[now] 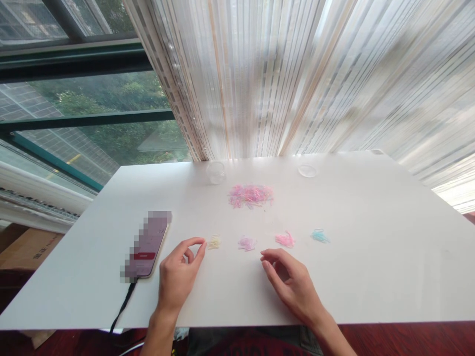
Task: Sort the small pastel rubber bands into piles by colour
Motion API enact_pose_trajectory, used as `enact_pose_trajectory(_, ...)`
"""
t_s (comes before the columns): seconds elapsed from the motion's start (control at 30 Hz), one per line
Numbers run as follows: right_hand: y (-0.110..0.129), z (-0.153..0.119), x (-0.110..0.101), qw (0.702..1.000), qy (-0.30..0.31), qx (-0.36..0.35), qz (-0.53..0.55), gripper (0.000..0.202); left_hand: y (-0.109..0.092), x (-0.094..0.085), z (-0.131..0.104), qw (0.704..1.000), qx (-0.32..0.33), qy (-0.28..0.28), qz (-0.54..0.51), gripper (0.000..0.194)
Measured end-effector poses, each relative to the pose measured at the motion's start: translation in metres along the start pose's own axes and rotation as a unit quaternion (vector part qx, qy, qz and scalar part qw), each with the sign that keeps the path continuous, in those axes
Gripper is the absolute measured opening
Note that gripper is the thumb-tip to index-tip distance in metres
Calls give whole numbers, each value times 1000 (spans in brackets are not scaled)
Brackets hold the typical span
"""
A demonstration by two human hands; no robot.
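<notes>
Left on the white table: phone, "17" readable above a red bar, the rest blocked out or faint.
Cardboard box: printed characters, too small for me to read.
Left hand: thumb and index tips together beside the yellow pile; whether they pinch a strand, I cannot tell.
Right hand: half-curled, thumb parted from fingers, nothing visibly held, near the purple pile and pink pile.
Mixed pile: farther back, centre.
Blue pile: rightmost, bare tabletop beyond.
Shirt lettering: cut off below.
</notes>
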State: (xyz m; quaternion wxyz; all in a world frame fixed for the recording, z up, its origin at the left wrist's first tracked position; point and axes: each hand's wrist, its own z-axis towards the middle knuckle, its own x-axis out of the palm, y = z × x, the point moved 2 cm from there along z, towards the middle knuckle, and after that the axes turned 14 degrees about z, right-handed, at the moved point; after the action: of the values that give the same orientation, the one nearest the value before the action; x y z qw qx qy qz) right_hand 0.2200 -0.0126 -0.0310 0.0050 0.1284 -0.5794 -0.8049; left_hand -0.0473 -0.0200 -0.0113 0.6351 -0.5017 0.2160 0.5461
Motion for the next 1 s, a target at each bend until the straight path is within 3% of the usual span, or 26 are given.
enact_pose_trajectory(0.13,-1,1,0,1000,1,-4,-12,14,10,2,0,999,2,-4,52,23)
enact_pose_trajectory(0.4,3,2,0,1000,14,-2,-19,13,9,9,1,998,-2,-27,58,29)
enact_pose_trajectory(0.7,1,2,0,1000,17,-3,-12,14,7,6,-7,992,-36,113,38,28)
enact_pose_trajectory(1.0,0,1,0,1000,20,3,-15,14,8,6,-6,989,-58,134,-8,32)
